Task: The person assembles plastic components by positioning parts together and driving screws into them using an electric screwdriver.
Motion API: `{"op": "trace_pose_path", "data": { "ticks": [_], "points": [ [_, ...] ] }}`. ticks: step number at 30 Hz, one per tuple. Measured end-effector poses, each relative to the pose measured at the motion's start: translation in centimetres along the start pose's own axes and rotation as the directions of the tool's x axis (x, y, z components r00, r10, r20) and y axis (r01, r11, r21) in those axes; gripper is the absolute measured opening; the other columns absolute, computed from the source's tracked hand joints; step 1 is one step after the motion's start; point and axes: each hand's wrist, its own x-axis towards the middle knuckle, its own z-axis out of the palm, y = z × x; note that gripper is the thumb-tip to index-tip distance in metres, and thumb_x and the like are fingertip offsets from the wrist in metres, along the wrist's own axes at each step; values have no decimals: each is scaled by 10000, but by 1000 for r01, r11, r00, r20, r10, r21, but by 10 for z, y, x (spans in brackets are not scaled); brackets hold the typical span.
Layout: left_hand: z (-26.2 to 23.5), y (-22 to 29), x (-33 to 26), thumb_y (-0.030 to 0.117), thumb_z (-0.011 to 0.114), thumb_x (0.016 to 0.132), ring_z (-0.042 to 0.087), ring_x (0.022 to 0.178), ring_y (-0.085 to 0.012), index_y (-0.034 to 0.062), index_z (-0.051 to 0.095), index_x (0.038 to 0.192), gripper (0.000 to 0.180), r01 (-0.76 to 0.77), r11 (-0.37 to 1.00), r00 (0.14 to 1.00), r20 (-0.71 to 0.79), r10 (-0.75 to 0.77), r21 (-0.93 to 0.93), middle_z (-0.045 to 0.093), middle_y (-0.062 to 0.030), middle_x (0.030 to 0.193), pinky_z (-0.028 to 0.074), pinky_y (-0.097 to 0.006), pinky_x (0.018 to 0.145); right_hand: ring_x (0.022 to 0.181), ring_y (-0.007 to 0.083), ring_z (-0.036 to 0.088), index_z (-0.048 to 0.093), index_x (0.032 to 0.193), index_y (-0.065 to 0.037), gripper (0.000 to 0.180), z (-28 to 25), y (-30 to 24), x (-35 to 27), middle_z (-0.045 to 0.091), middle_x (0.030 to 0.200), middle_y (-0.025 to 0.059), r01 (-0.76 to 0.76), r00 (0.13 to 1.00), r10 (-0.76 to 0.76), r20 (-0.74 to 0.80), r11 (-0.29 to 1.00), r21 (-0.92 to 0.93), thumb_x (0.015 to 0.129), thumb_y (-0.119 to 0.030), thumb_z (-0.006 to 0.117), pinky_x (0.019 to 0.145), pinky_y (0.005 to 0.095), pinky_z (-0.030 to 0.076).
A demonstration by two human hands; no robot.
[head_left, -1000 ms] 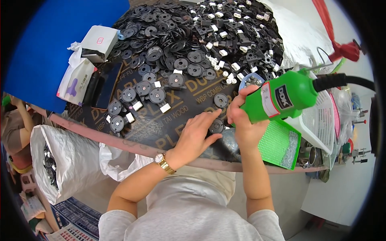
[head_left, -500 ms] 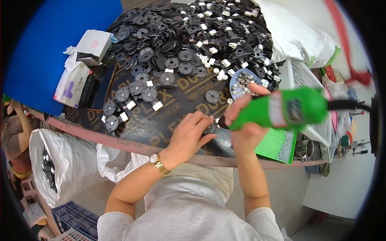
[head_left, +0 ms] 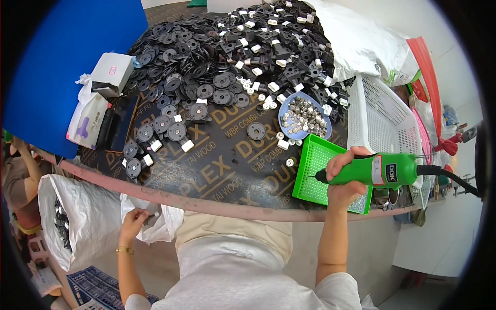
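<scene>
My right hand [head_left: 342,194] grips a green electric screwdriver [head_left: 369,170] with a black cable. The tool lies level, its thin bit pointing left above a shallow green perforated tray [head_left: 300,178] that has small metal screws in its near right corner. My left hand [head_left: 135,223], with a gold watch on the wrist, is off the table's front edge at a white bag [head_left: 168,227]. Its fingers are pinched together, and whatever they hold is not clear. Several black discs with white connectors [head_left: 176,131] lie on the left of the board; one bare black disc [head_left: 256,131] lies mid-board.
A big heap of black discs [head_left: 181,62] and black parts with white ends covers the back. A blue bowl [head_left: 283,124] holds small round metal pieces. White baskets [head_left: 356,124] stand right, boxes [head_left: 85,121] left. A large white sack [head_left: 85,212] stands below the table's left edge.
My left hand has left the board and gone left and down to the white bag. My right hand has moved the screwdriver right and down, over the green tray. The disc under my hands has left the board.
</scene>
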Motion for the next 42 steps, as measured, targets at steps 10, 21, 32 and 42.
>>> {"op": "trace_pose_path", "data": {
  "ticks": [10,21,32,42],
  "points": [
    [29,-20,14,264,612,826,585,989,-357,-62,547,1132,452,-253,863,958,-10,286,436,593,-245,1084,454,-376,824,454,107,438,425,1103,-12,845,0,3,1,485,578,40,-23,1000,23,21,1000,-6,622,-677,628,425,219,345],
    [38,205,-43,198,635,819,563,692,-261,13,610,974,242,-747,636,661,311,682,195,573,-99,790,455,-345,610,509,101,418,399,1166,3,871,6,0,-2,429,636,27,-32,999,29,-32,992,-121,648,-646,662,420,217,330],
    [86,273,59,176,694,720,468,857,-254,44,628,981,300,-578,202,335,4,942,791,482,-80,937,399,-358,697,483,89,361,378,1211,-15,893,21,-24,19,393,619,13,86,996,-89,-20,990,-113,678,-711,548,442,215,292],
    [155,256,25,93,655,750,563,836,-268,29,569,1081,347,-882,16,113,178,978,472,542,-131,1068,483,-343,703,472,100,452,411,1172,18,834,102,17,36,484,610,35,63,992,-74,100,992,110,717,-657,593,407,217,365]
  ]
}}
